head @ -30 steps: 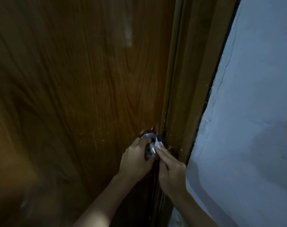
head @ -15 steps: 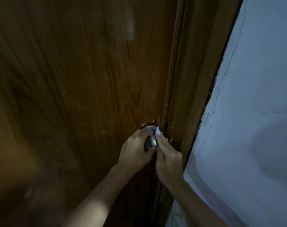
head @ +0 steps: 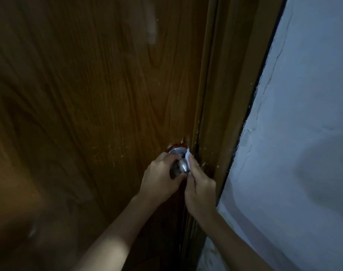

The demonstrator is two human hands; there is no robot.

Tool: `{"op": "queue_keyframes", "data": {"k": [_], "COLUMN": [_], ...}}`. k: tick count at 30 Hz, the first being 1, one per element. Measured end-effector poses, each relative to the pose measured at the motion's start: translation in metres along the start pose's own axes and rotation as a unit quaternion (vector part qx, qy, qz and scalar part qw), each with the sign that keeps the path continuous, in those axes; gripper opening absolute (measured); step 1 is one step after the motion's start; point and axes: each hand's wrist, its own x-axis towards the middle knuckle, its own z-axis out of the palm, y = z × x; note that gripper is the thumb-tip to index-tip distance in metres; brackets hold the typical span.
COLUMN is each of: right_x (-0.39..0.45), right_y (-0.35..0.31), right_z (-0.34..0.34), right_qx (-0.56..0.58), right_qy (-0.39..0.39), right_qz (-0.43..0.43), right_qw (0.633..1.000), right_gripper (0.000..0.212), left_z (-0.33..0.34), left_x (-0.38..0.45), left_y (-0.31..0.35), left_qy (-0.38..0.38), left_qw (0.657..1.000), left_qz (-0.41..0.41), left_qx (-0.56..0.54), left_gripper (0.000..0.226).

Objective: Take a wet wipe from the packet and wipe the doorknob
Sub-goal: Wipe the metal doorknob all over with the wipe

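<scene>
Currently you are in the wiping step: your left hand [head: 160,176] grips the doorknob [head: 180,165], your right hand [head: 199,183] pinches the wet wipe [head: 188,160] against the knob's right side. Next, probably its hidden underside.

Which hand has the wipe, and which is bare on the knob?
The right hand presses the white wet wipe against the doorknob, on the frame side. The left hand grips the knob bare, no wipe under its fingers.
</scene>
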Motion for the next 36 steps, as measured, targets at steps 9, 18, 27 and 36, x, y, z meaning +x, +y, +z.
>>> {"op": "queue_keyframes", "data": {"k": [9, 18, 27, 36], "right_x": [0.004, -0.007, -0.001, 0.003], "right_y": [-0.011, -0.009, -0.003, 0.0], "right_z": [-0.003, 0.001, 0.002, 0.001], "right_qx": [-0.036, -0.019, -0.04, 0.017], "right_qy": [-0.01, 0.043, 0.037, 0.026], "right_qz": [-0.04, -0.007, 0.008, 0.087], "right_qw": [0.998, 0.999, 0.998, 0.996], "right_gripper": [0.045, 0.04, 0.039, 0.039], "left_z": [-0.001, 0.0, 0.0, -0.001], "left_x": [0.0, -0.001, 0.0, 0.0], "left_y": [-0.001, -0.002, -0.002, -0.003], "left_qy": [0.007, 0.004, 0.005, 0.01], "left_qw": [1.0, 1.0, 1.0, 1.0], "left_qz": [0.013, -0.007, -0.007, -0.009], "left_qx": [-0.015, -0.013, -0.018, -0.02], "left_gripper": [0.042, 0.046, 0.047, 0.049]}}
